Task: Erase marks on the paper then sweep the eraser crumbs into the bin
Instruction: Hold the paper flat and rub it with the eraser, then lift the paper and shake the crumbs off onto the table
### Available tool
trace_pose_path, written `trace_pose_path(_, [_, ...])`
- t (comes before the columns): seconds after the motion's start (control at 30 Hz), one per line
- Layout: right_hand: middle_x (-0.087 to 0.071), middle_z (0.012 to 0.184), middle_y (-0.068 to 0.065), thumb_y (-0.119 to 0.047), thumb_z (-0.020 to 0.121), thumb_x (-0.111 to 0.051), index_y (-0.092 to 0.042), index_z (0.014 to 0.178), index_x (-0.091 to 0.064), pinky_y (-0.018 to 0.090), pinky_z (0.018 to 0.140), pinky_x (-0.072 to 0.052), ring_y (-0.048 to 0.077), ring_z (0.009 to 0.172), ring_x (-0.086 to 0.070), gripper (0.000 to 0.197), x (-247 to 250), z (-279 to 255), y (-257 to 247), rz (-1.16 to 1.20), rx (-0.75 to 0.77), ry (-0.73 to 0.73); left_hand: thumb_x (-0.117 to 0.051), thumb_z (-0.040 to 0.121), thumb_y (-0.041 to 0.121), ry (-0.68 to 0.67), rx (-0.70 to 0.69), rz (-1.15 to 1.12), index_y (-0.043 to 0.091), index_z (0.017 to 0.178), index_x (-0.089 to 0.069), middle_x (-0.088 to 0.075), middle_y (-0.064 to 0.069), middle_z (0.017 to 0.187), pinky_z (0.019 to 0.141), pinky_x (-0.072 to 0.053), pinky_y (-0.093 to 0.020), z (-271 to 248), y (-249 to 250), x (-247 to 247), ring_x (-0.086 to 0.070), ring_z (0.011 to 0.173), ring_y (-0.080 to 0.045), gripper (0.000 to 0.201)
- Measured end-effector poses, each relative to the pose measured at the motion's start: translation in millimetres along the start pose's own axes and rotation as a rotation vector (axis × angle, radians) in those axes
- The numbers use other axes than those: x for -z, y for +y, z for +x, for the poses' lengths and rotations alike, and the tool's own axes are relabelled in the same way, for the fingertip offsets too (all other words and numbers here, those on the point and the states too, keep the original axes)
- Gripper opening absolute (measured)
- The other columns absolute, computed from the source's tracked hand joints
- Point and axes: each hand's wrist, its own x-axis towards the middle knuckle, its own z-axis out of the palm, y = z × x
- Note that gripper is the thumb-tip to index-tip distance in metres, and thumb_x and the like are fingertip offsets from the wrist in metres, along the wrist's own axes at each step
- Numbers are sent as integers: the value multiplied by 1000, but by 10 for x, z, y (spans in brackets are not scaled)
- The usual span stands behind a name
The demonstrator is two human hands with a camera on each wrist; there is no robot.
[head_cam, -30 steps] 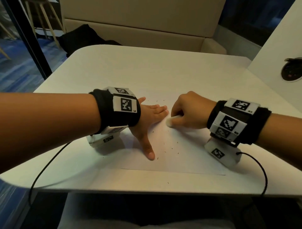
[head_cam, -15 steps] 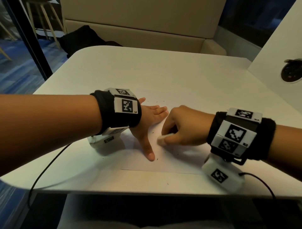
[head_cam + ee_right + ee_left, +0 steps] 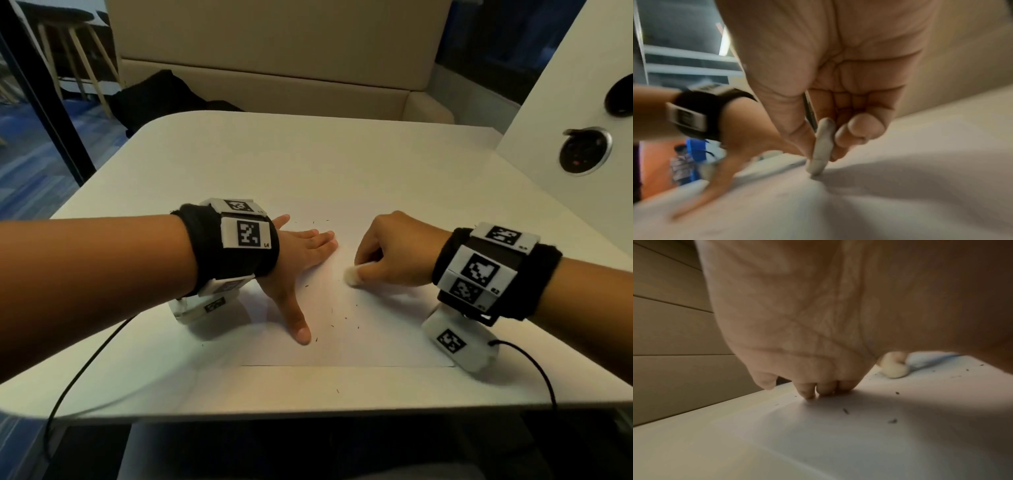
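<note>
Eraser (image 3: 352,274) pinched in right grip (image 3: 390,253), tip on paper (image 3: 342,342), left grip (image 3: 298,260) spread flat beside it

Matt paper (image 3: 342,342), seemingly smooth table (image 3: 308,164)

A beige upholstered bench (image 3: 274,41) stands behind the white surface (image 3: 308,164), with a dark bundle of cloth (image 3: 161,99) lying on its seat. To the left, wooden stool legs (image 3: 72,51) rise from a blue patterned carpet (image 3: 30,164), and a black post (image 3: 41,89) slants across them. At right a white panel (image 3: 565,102) carries two round dark sockets (image 3: 585,150)
</note>
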Motion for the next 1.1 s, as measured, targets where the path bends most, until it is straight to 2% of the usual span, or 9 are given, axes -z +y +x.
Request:
trace_pose_path(0.1, [-52,54,5,-42,83,-64,-2,66,-66,31,53,-38,15,51,-40,43,-38,-74,33,0,39,-37,-66,57,83,-6,3,7,22,151,28,26,8,160,118,15,-51,1,1,1,18,149,-9,146])
trace_pose_path(0.23, [-71,72,-8,-52,79,-69,-19,77,-76,29,65,-51,13,67,-61,34,85,-217,3,-24,25,-251,-66,56,83,-5,-5,10,22,150,28,27,9,160,118,16,-49,4,-9,4,19,148,-9,146])
trace_pose_path(0.33, [-69,87,-12,-55,78,-70,-27,89,-78,27,71,-48,10,81,-62,31,310,-120,201,-87,-52,-89,-67,56,83,5,-17,-2,22,150,27,26,9,160,118,16,-48,-2,-14,-1,18,148,-9,146])
trace_pose_path(0.5, [-69,78,-5,-40,77,-77,-17,88,-78,27,66,-46,14,69,-60,25,670,234,909,-41,-391,182,-69,59,79,15,-38,-57,23,152,24,26,10,160,120,13,-47,2,-19,-5,18,148,-7,143])
trace_pose_path(0.6, [-69,75,1,-23,76,-78,-11,94,-78,28,61,-53,20,63,-64,21,756,330,1294,-70,-577,180,-68,61,78,51,-44,-118,22,153,20,23,10,161,121,11,-44,24,-37,-5,15,149,-7,140])
trace_pose_path(0.73, [-76,88,9,-31,74,-80,-5,101,-76,37,83,-58,26,84,-72,37,783,308,1683,-42,-724,157,-63,67,77,187,-1,-185,19,156,11,15,4,164,123,1,-38,30,-73,44,4,151,-12,129])
trace_pose_path(0.83, [-71,112,6,-51,87,-60,-11,112,-71,31,96,-50,24,106,-65,49,682,217,1711,-240,-752,113,-60,76,71,249,50,-233,16,157,2,4,1,165,123,-13,-35,-22,-121,119,-8,151,-17,116])
trace_pose_path(0.97, [-71,106,9,-46,82,-67,-8,103,-72,31,82,-53,28,96,-65,43,617,114,1559,-226,-741,135,-62,77,68,353,144,-358,20,153,-20,-30,0,157,113,-33,-39,-75,-237,175,-37,138,-21,100])
trace_pose_path(1.1, [-70,105,9,-44,86,-65,-6,102,-70,32,81,-52,27,97,-66,42,457,27,1068,-168,-550,122,-63,80,64,411,291,-537,18,142,-38,-48,-3,141,100,-44,-35,-123,-342,99,-51,120,-21,82])
